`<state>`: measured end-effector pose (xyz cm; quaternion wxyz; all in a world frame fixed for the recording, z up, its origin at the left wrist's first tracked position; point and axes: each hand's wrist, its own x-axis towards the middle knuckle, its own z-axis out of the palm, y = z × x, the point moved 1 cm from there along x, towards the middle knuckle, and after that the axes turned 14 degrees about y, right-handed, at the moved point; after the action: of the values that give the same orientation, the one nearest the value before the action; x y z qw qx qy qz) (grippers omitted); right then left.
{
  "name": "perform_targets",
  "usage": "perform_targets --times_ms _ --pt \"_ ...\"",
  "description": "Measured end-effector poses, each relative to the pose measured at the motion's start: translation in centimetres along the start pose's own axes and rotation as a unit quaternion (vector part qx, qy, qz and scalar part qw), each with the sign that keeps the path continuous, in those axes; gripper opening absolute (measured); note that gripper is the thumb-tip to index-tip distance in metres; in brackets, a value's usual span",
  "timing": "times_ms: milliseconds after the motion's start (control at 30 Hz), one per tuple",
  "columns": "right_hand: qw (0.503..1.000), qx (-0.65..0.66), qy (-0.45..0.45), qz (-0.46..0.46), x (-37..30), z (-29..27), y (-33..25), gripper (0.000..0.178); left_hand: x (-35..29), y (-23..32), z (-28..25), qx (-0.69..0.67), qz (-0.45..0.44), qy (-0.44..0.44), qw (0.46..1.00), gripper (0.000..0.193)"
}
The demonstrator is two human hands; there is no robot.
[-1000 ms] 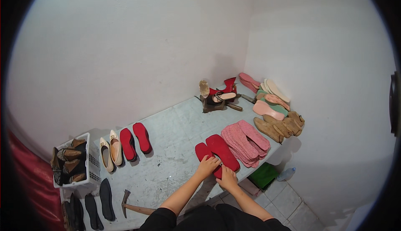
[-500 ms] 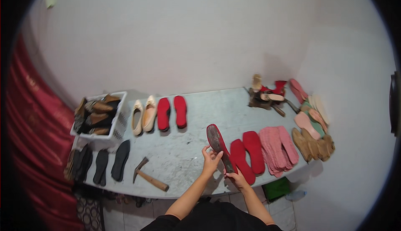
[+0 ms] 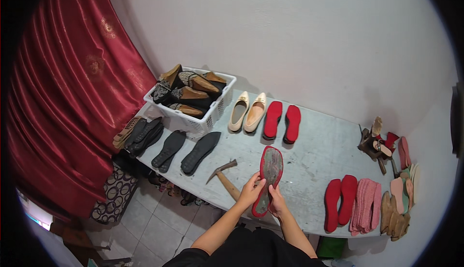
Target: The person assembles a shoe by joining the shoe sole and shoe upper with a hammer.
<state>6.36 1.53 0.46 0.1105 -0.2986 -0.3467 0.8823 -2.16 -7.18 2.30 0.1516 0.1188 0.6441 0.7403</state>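
Observation:
A shoe insole (image 3: 271,164) with a red rim and a worn grey underside is raised over the table's front edge, its grey face toward me. My left hand (image 3: 252,190) grips its left edge around the waist. My right hand (image 3: 277,203) holds the opposite edge slightly lower, thumb on the grey face. Just left of my left hand lies a hammer (image 3: 225,182) with a wooden handle, its lower end hidden behind my forearm. To the right, a pair of red insoles (image 3: 340,203) rests beside a stack of pink fuzzy insoles (image 3: 366,206).
A white basket (image 3: 189,117) of shoes stands at the table's left. Cream flats (image 3: 247,112) and red-topped soles (image 3: 282,122) sit along the back. Black soles (image 3: 201,153) line the front left. Tools (image 3: 374,144) and tan pieces (image 3: 394,216) crowd the right end.
The view has swung left, showing more of the curtain and floor. The insole's grey underside now faces me more squarely, and both hands have shifted left along the table with it.

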Motion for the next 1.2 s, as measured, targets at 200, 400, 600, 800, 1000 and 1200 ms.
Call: perform_targets --times_ms 200,400,600,800,1000,1200 --pt "0.998 0.001 -0.053 -0.015 3.3 7.3 3.9 0.047 5.6 -0.1 -11.9 0.110 -0.019 0.048 0.993 0.021" --pt "0.997 0.050 0.013 -0.054 6.3 13.7 8.2 0.047 12.0 0.6 -22.5 0.494 0.168 0.147 0.840 0.030" --pt "0.994 0.072 0.068 -0.056 7.0 17.8 10.3 0.044 16.5 -1.0 -26.3 0.598 0.031 0.077 0.797 0.049" --pt "0.990 0.060 0.107 -0.066 8.1 17.7 11.0 0.045 18.2 -2.2 -26.7 0.542 -0.021 0.082 0.836 0.064" --pt "0.986 0.062 0.130 -0.082 9.5 17.8 11.5 0.045 18.6 -3.4 -27.0 0.487 0.013 0.029 0.873 0.053" --pt "0.985 0.070 0.137 -0.078 9.6 18.2 12.0 0.046 17.4 -1.4 -25.4 0.299 -0.114 -0.039 0.946 0.052"
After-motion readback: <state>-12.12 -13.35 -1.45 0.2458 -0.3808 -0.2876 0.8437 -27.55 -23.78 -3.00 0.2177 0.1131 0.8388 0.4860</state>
